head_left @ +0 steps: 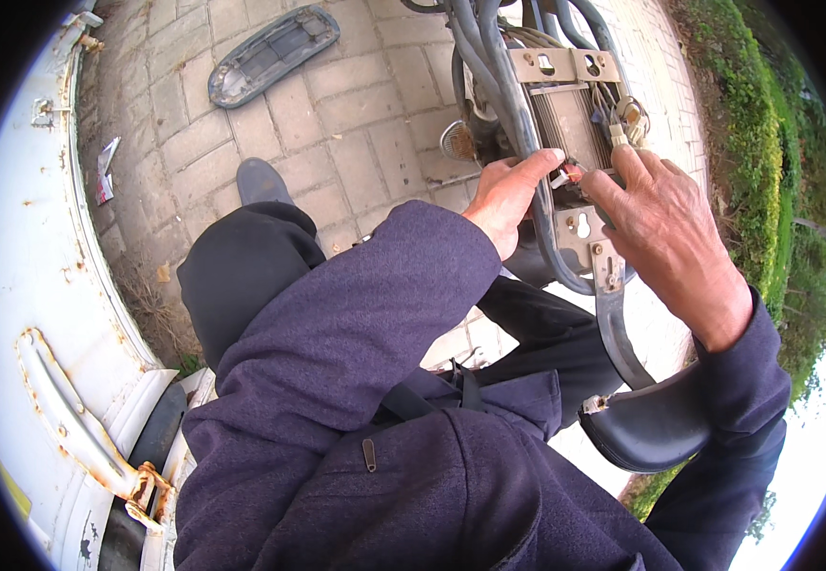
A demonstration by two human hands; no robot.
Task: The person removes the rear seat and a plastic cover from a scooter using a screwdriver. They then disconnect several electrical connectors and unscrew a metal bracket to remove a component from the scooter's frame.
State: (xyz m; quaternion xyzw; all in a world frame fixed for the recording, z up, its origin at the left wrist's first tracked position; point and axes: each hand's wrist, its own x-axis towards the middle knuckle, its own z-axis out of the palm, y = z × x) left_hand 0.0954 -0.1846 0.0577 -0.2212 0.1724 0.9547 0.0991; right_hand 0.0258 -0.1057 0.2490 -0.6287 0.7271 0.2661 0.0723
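Observation:
Both of my hands are in the upper right, over the bare grey tube frame of a small bike or scooter. My left hand reaches across the left tube, its thumb pressed on a small red and white wire connector. On the other side of that connector, my right hand has its fingers bent and its index fingertip close to it. What the right fingers pinch, if anything, is hidden. Just beyond lies a finned metal box inside the frame. Pale plugs and loose wires hang beside it.
Drilled metal brackets cross the frame, and a black padded backrest rises on a curved bar near my right arm. An oval grey tray-like part lies on the paving. A rusty white vehicle panel stands left; a hedge runs along the right.

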